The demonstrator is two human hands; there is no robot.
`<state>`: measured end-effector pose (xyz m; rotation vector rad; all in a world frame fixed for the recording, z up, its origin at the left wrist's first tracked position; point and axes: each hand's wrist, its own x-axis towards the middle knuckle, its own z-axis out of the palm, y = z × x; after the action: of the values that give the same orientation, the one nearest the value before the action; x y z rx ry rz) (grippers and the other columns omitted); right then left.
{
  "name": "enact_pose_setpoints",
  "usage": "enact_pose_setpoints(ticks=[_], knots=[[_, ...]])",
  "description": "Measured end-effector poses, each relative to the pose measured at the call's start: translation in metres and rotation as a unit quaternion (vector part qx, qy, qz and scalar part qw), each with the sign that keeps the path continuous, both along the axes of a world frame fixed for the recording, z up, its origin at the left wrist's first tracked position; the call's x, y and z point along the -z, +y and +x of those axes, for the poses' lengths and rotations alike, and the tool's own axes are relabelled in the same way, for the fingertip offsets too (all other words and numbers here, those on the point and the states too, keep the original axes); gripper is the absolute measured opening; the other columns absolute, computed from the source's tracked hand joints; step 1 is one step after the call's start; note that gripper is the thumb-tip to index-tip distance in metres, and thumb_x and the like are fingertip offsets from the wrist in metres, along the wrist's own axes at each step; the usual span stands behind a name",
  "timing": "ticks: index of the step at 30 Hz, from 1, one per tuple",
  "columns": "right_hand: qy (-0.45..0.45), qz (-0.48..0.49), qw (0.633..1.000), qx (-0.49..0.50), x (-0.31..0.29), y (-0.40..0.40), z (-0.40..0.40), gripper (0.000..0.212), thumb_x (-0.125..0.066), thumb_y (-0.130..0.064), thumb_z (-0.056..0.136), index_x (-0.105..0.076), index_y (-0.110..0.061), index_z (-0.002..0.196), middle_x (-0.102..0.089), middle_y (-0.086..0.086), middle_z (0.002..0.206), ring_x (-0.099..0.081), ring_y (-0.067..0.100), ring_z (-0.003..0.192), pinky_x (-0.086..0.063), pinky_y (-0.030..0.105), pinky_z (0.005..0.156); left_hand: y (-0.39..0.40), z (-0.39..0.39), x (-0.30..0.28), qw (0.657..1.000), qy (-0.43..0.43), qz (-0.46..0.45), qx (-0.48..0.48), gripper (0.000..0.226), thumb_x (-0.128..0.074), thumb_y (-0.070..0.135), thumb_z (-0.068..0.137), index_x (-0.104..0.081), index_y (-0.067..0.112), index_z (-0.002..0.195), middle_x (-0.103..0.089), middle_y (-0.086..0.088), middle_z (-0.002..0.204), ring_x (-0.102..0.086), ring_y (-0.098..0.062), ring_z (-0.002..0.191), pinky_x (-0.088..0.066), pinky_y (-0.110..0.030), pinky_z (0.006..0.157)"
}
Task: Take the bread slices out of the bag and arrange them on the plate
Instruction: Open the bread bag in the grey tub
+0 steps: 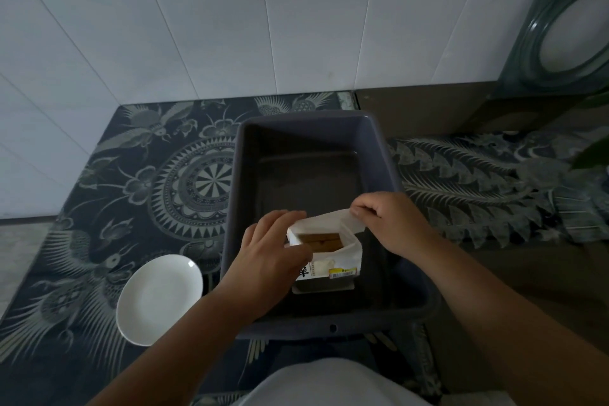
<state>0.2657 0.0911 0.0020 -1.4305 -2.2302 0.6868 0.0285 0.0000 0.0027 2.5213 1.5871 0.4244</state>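
A white bread bag [333, 260] stands upright inside a dark grey plastic bin [306, 128], near its front. The bag's mouth is spread open and brown bread slices [324, 241] show inside. My left hand [273, 250] grips the bag's left side, fingers curled over the rim. My right hand [385, 221] pinches the bag's upper right flap and holds it away from the opening. An empty white plate [159, 298] lies on the patterned cloth to the left of the bin.
The table is covered by a dark blue cloth [164, 175] with pale bird and mandala patterns. White wall panels rise behind it. A dark green framed round object [570, 26] leans at the right, and a leaf [593, 148] pokes in from the right edge.
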Motion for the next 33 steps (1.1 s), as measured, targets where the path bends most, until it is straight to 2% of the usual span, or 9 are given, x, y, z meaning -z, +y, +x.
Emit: enact_pose_setpoints(ticks=[7,9,11,14,17,19,22,27,33], knots=[[-0.035,0.075,0.996,0.026,-0.005,0.003,0.007,0.014,-0.058,-0.020,0.095,-0.072,-0.018,0.096,-0.068,-0.004,0.088,-0.063,0.011,0.081,-0.041,0.017,0.068,-0.009,-0.003,-0.006,0.998,0.042,0.007,0.054,0.019,-0.073,0.025,0.082,-0.065,0.030,0.098,-0.058,0.007,0.131,-0.040,-0.029,0.134,-0.038,-0.048,0.090],[-0.054,0.101,0.993,0.040,-0.005,-0.002,0.005,0.013,-0.063,-0.018,0.092,-0.072,-0.016,0.101,-0.069,-0.001,0.096,-0.063,0.015,0.091,-0.041,0.019,0.075,-0.009,0.000,-0.006,0.997,0.060,-0.003,0.042,0.022,-0.072,0.024,0.082,-0.062,0.031,0.099,-0.058,0.009,0.128,-0.041,-0.029,0.133,-0.039,-0.050,0.091],[-0.068,0.139,0.986,0.056,-0.006,-0.010,0.000,0.024,-0.068,-0.018,0.088,-0.071,-0.014,0.111,-0.067,0.001,0.109,-0.060,0.018,0.103,-0.040,0.023,0.085,-0.008,0.003,-0.007,0.997,0.069,-0.013,0.023,0.026,-0.074,0.025,0.081,-0.060,0.032,0.101,-0.058,0.007,0.128,-0.041,-0.030,0.133,-0.038,-0.052,0.092],[-0.055,0.213,0.975,-0.017,-0.011,-0.029,-0.012,0.027,-0.062,-0.025,0.087,-0.068,-0.017,0.112,-0.063,0.001,0.110,-0.054,0.015,0.104,-0.043,0.026,0.087,-0.006,0.005,-0.009,0.997,0.075,-0.010,0.016,0.031,-0.074,0.028,0.079,-0.059,0.034,0.105,-0.057,0.006,0.124,-0.041,-0.028,0.130,-0.036,-0.050,0.093],[-0.107,0.185,0.964,-0.156,-0.012,-0.042,-0.018,0.029,-0.055,-0.040,0.089,-0.069,-0.023,0.107,-0.065,-0.004,0.107,-0.055,0.014,0.101,-0.046,0.030,0.086,-0.003,0.006,-0.010,0.998,0.064,-0.015,0.002,0.034,-0.069,0.035,0.080,-0.059,0.034,0.113,-0.057,0.007,0.119,-0.042,-0.025,0.122,-0.034,-0.046,0.092],[-0.175,0.167,0.952,-0.189,-0.011,-0.044,-0.018,0.037,-0.051,-0.049,0.088,-0.071,-0.025,0.107,-0.067,-0.007,0.110,-0.055,0.014,0.107,-0.046,0.035,0.092,-0.002,0.007,-0.011,0.997,0.074,-0.027,-0.013,0.034,-0.063,0.042,0.083,-0.058,0.033,0.115,-0.055,0.008,0.119,-0.043,-0.023,0.119,-0.032,-0.043,0.093],[-0.231,0.167,0.944,-0.168,-0.012,-0.043,-0.011,0.043,-0.050,-0.056,0.084,-0.071,-0.024,0.103,-0.070,-0.007,0.111,-0.057,0.017,0.109,-0.044,0.039,0.089,0.000,0.006,-0.012,0.995,0.089,-0.031,-0.036,0.035,-0.058,0.047,0.085,-0.057,0.031,0.116,-0.053,0.005,0.121,-0.041,-0.022,0.117,-0.029,-0.043,0.096],[-0.288,0.191,0.927,-0.149,-0.015,-0.046,-0.002,0.041,-0.053,-0.058,0.080,-0.073,-0.024,0.092,-0.069,-0.008,0.095,-0.056,0.018,0.093,-0.036,0.039,0.076,0.000,0.004,-0.015,0.993,0.107,-0.022,-0.040,0.027,-0.058,0.042,0.086,-0.062,0.034,0.112,-0.053,0.001,0.126,-0.039,-0.026,0.120,-0.024,-0.049,0.099],[-0.319,0.195,0.911,-0.174,-0.027,-0.045,0.001,0.033,-0.066,-0.054,0.077,-0.075,-0.026,0.092,-0.068,-0.004,0.116,-0.056,0.022,0.104,-0.035,0.042,0.079,0.002,-0.001,-0.015,0.988,0.134,-0.049,-0.058,0.025,-0.069,0.040,0.081,-0.065,0.036,0.106,-0.051,-0.005,0.139,-0.032,-0.033,0.135,-0.020,-0.063,0.105]])
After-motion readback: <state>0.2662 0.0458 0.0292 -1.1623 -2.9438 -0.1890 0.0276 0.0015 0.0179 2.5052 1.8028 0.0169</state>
